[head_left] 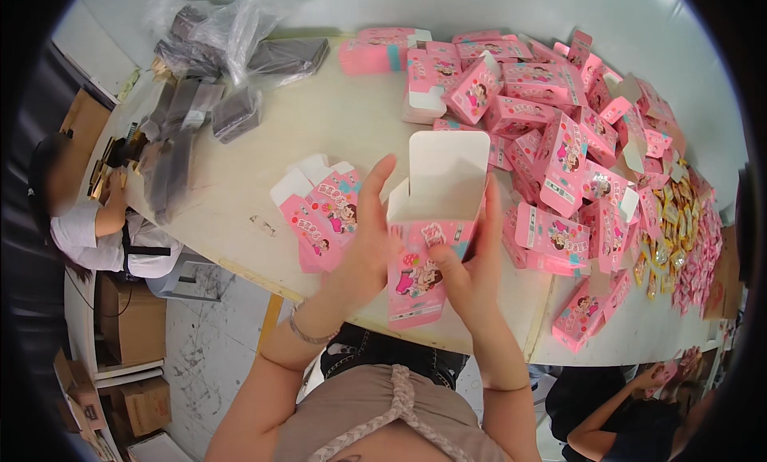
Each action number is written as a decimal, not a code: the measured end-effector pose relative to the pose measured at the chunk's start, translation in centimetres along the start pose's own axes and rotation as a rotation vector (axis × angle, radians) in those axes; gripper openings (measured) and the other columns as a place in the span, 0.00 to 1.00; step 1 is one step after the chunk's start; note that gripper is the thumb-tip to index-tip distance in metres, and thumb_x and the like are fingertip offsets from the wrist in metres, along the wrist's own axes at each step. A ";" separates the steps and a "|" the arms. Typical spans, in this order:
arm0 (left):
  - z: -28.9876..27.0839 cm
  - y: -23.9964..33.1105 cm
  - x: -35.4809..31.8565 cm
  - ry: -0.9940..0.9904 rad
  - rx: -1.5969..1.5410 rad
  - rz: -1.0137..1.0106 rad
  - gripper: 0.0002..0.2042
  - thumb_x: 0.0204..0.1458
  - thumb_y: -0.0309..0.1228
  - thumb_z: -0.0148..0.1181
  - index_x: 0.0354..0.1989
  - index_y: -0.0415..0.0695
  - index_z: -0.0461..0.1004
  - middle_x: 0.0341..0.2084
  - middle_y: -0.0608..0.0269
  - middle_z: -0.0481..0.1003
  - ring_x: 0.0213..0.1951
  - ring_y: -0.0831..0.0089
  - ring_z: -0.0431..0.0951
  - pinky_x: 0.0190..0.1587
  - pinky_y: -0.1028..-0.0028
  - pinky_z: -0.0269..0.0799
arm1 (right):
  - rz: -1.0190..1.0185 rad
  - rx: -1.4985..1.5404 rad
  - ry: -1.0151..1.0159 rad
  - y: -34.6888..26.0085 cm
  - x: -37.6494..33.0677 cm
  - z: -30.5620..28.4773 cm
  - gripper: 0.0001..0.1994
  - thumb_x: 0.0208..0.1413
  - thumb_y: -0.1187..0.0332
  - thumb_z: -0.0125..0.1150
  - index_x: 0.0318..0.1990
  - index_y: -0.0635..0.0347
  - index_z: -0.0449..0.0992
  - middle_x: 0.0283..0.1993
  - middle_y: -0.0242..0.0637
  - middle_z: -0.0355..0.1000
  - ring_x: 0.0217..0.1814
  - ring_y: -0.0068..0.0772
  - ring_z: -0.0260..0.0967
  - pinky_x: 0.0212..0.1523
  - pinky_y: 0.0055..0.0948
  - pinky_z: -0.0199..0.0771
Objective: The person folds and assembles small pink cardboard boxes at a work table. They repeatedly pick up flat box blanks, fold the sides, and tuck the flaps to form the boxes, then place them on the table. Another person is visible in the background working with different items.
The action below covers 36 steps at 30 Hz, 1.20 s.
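Observation:
A pink printed carton [419,262] stands upright between my hands, its top uncovered and its white lid flap [449,174] raised at the back. My right hand [475,262] grips its right side, thumb across the printed front and fingers behind the edge. My left hand [363,246] presses against the left side, one finger stretched upward and the thumb side slightly blurred. Just left of that hand, several flat, unfolded pink cartons [319,210] lie overlapping on the table. The lower part of the held carton reaches over the table's front edge.
Many pink cartons [559,154] are heaped at the right of the table [319,95]. Beyond them lie yellow sachets [675,222] and pink sachets [703,254]. Plastic-wrapped dark boxes [288,56] stand at the back left. One person [88,214] sits at left, another [639,418] at lower right.

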<state>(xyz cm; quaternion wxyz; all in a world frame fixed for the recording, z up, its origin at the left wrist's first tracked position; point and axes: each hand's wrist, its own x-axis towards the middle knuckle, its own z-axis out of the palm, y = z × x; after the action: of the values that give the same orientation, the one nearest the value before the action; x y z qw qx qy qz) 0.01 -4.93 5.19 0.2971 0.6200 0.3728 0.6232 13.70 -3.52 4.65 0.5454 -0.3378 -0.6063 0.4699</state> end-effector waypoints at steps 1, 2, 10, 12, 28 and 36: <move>0.7 0.2 -0.2 0.029 -0.008 -0.062 0.27 0.51 0.25 0.55 0.60 0.36 0.55 0.53 0.48 0.65 0.55 0.60 0.65 0.56 0.67 0.61 | -0.010 0.101 0.062 1.0 0.0 -0.1 0.40 0.51 0.68 0.64 0.67 0.65 0.46 0.61 0.52 0.58 0.62 0.41 0.59 0.56 0.33 0.63; 1.2 0.6 -0.6 0.061 -0.008 -0.125 0.27 0.52 0.28 0.57 0.59 0.36 0.56 0.53 0.48 0.65 0.55 0.60 0.66 0.56 0.68 0.61 | -0.144 -0.168 0.060 1.8 0.0 -0.7 0.35 0.51 0.68 0.63 0.65 0.63 0.51 0.57 0.48 0.63 0.57 0.38 0.63 0.53 0.30 0.65; -1.6 1.2 -1.5 -0.518 0.221 -0.597 0.28 0.52 0.32 0.60 0.57 0.37 0.54 0.52 0.54 0.63 0.54 0.65 0.65 0.57 0.67 0.60 | 0.010 0.154 0.195 2.7 -0.7 -1.3 0.14 0.55 0.68 0.60 0.46 0.61 0.68 0.46 0.38 0.68 0.43 0.24 0.66 0.42 0.24 0.66; -1.3 0.5 -2.6 -0.421 0.235 -0.536 0.29 0.51 0.30 0.62 0.57 0.38 0.53 0.52 0.54 0.64 0.54 0.65 0.66 0.56 0.67 0.61 | 0.175 0.466 0.232 2.1 -0.8 -1.1 0.09 0.55 0.69 0.59 0.41 0.61 0.73 0.45 0.38 0.69 0.43 0.24 0.66 0.42 0.24 0.67; -2.8 -1.0 -4.1 -0.322 0.297 -0.198 0.23 0.48 0.27 0.62 0.52 0.41 0.62 0.50 0.53 0.65 0.47 0.62 0.71 0.45 0.69 0.69 | -0.035 -0.302 -0.334 -0.9 -2.6 -2.7 0.16 0.53 0.73 0.60 0.50 0.53 0.76 0.58 0.43 0.66 0.48 0.36 0.72 0.46 0.30 0.74; -6.6 -1.5 -2.5 0.211 0.809 -0.304 0.32 0.55 0.36 0.52 0.64 0.34 0.48 0.64 0.43 0.49 0.64 0.55 0.52 0.63 0.60 0.51 | -0.076 0.217 0.520 2.9 3.9 -13.5 0.27 0.57 0.62 0.56 0.62 0.56 0.55 0.53 0.40 0.67 0.54 0.36 0.66 0.51 0.36 0.70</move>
<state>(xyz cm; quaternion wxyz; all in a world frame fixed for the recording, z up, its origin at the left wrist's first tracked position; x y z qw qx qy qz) -6.56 -6.82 2.90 0.0795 0.5576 0.7018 0.4361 25.95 3.81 2.77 0.7329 -0.3635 -0.4046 0.4088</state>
